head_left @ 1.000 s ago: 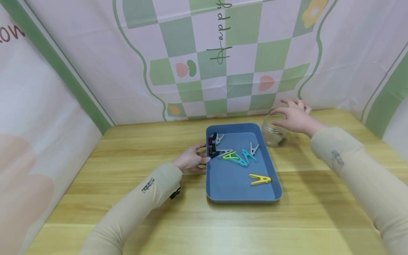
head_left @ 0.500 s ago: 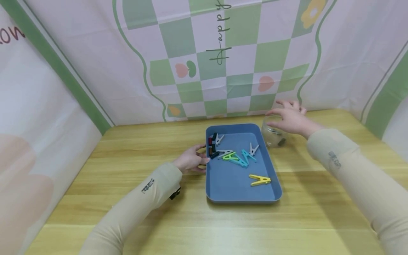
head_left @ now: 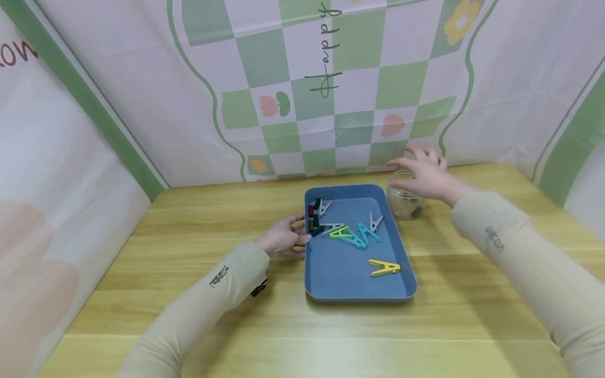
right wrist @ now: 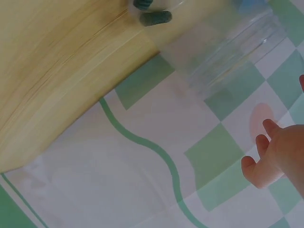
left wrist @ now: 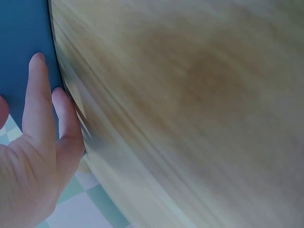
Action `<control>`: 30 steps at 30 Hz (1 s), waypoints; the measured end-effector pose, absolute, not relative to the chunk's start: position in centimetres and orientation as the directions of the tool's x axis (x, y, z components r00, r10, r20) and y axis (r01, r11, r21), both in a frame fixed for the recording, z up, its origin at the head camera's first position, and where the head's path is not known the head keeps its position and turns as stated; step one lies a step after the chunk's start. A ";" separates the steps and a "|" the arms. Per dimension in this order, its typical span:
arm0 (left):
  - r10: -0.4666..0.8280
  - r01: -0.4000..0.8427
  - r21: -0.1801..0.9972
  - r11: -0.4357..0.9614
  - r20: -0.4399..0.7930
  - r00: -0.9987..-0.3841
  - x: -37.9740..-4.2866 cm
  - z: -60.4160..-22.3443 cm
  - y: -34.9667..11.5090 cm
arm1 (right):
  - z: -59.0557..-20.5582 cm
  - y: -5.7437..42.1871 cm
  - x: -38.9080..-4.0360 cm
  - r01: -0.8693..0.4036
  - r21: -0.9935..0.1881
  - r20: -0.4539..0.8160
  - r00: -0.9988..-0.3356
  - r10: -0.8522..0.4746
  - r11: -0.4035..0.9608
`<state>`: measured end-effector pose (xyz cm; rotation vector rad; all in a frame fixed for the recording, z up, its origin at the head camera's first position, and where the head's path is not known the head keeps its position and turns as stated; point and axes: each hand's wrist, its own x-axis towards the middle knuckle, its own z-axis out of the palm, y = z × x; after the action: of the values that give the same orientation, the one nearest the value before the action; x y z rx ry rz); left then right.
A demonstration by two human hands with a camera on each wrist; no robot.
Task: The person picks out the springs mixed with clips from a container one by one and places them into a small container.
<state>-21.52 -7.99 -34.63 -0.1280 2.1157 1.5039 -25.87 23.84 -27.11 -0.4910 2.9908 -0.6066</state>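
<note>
My left hand (head_left: 285,236) rests against the left wall of a blue tray (head_left: 340,286); in the left wrist view, fingers (left wrist: 39,99) lie along the tray's outer side. Above the mouth of a clear jar (head_left: 402,207) hovers my right hand (head_left: 427,176), its fingers spread and nothing visible between them. Small dark pieces (right wrist: 156,18) show at the jar's bottom in the right wrist view. Inside the tray are a yellow clothespin (head_left: 385,268), a lime-green clothespin (head_left: 339,232), blue clothespins (head_left: 366,232), and several grey ones, including one grey clothespin (head_left: 375,222) at the right.
Several small black, red and brown pieces (head_left: 316,220) lie along the tray's inner left wall. The jar stands just right of the tray's far corner on the wooden table (head_left: 227,210). A checkered cloth (head_left: 359,89) hangs behind the table's back edge.
My right hand has drifted slightly to the left over the jar. My left hand stays at the tray's wall, and the clothespins lie as before.
</note>
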 end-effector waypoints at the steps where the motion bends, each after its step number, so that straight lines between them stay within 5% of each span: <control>1: 0.224 -0.374 0.849 0.373 -0.473 -0.852 -21.5 -34.7 -8.0 | -27.1 23.7 -25.8 -0.302 -0.386 0.017 -0.947 -0.321 0.872; 30: 0.246 -0.371 0.853 0.366 -0.474 -0.846 -21.5 -34.7 -8.2 | -27.8 16.9 -24.2 -0.465 -0.371 0.056 -0.875 -0.481 0.804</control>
<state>-21.49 -8.17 -34.66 -0.1086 2.0956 1.5098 -24.16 16.90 -27.83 -0.7723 2.9447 -0.5888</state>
